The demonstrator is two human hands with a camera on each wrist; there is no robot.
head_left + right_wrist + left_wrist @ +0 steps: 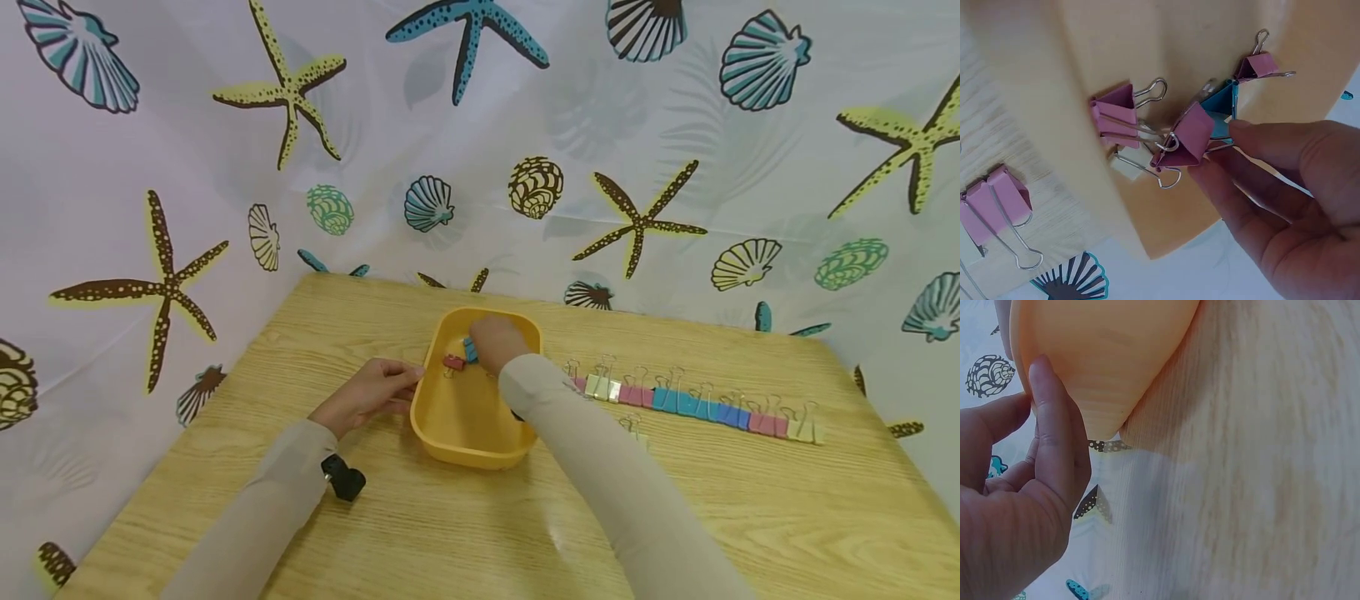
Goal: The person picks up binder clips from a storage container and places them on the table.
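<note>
A yellow plastic tray [454,452] stands on the table with several binder clips inside. At its left rim is my left hand [378,388], gripping the edge between thumb and fingers; the left wrist view shows these fingers [1050,419] against the tray's wall. My right hand [498,342] reaches into the far end of the tray. In the right wrist view its thumb and fingertips pinch a pink binder clip [1190,134]. Close around it lie a blue binder clip [1221,103], a second pink clip [1116,115], a pale yellow clip [1132,162] and a smaller reddish clip [1259,65].
Right of the tray, a row of binder clips [701,406] in pink, yellow and blue stretches across the wooden table [420,533], wire handles upward. A pale yellow clip [637,435] sits in front of the row, partly behind the right sleeve. A patterned cloth [480,233] hangs behind the table.
</note>
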